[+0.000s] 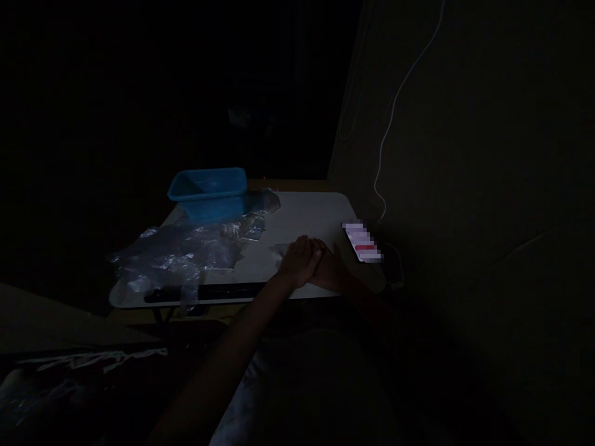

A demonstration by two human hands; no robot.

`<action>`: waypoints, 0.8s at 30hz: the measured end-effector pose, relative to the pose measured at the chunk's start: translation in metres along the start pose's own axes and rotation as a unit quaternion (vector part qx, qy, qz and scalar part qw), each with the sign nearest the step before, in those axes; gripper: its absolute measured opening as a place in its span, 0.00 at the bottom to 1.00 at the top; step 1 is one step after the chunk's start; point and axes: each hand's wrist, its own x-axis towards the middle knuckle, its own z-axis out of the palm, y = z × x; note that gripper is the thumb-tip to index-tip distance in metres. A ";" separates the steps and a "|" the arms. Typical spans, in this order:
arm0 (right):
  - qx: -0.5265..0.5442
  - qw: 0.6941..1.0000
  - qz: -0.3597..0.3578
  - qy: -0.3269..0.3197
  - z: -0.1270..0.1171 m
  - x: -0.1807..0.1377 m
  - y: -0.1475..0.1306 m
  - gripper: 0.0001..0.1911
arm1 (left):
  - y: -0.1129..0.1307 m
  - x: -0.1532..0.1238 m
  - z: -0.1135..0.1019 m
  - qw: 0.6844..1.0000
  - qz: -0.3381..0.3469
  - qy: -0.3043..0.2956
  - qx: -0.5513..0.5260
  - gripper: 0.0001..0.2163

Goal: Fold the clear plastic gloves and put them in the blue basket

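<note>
In the dim light my left hand [298, 261] rests against my right hand [329, 271] over the near part of a white folding table [307, 210]. The left fingers lie fairly flat, with the thumb across toward the right palm. My right hand is open too, its thumb apart on the right side. No object shows in either hand, though the space between the palms is hidden. Just left of the hands lies a small clear piece of plastic [277, 249]. Crumpled clear plastic bags [181, 251] spread over the left side of the table.
A blue plastic tub [211, 207] stands at the table's back left. A lit phone [362, 240] with a blurred screen lies at the right edge. A white cable [393, 111] hangs along the right wall. A dark slot [223, 291] runs along the front edge.
</note>
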 end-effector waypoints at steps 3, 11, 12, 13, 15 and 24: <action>0.001 1.000 0.000 -0.007 0.000 -0.001 0.000 0.40 | -0.004 0.001 0.005 1.000 -0.013 -0.014 0.007 0.28; -0.018 1.000 0.009 0.002 0.004 0.000 0.000 0.42 | -0.010 -0.009 0.000 0.997 -0.041 -0.034 0.053 0.29; -0.024 1.000 0.009 0.004 0.005 0.000 0.000 0.43 | -0.011 -0.010 -0.001 0.996 -0.047 -0.033 0.064 0.30; -0.029 1.000 0.009 0.005 0.005 0.000 0.000 0.43 | -0.012 -0.011 -0.001 0.995 -0.053 -0.031 0.076 0.30; -0.033 0.999 0.009 0.007 0.004 0.000 0.000 0.44 | -0.015 -0.014 -0.002 0.993 -0.061 -0.019 0.101 0.30; -0.023 0.999 0.019 -0.030 0.000 0.001 0.000 0.48 | -0.040 -0.034 -0.009 0.982 -0.099 0.019 0.159 0.28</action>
